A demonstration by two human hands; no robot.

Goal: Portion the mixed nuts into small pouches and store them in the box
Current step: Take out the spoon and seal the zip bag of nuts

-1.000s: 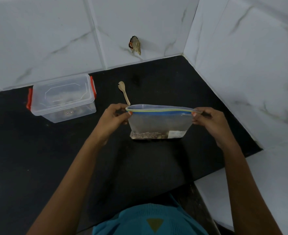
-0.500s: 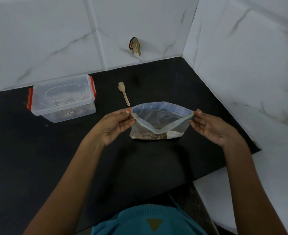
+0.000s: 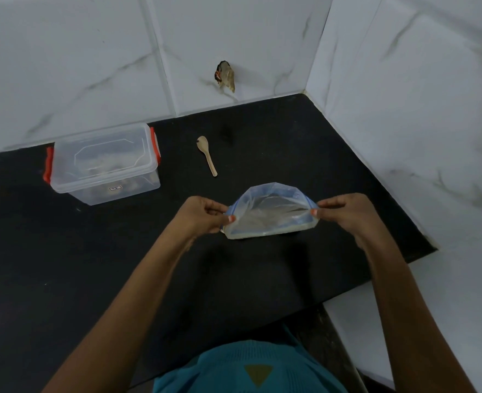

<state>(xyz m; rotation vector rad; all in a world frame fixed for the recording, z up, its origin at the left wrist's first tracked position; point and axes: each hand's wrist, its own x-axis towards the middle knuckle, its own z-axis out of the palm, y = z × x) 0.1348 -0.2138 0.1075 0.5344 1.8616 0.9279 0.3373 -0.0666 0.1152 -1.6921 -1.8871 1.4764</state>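
Pouch (image 3: 271, 214) held mouth-open over table (image 3: 92, 279). Left grip (image 3: 202, 215) and right grip (image 3: 344, 212) each pinched on a rim corner. Box (image 3: 103, 163), lidded, beyond left grip; spoon (image 3: 207, 154) farther back, between grips.

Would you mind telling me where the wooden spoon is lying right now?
In the head view, the wooden spoon lies on the black counter, right of the clear lidded box and just beyond the open zip bag.
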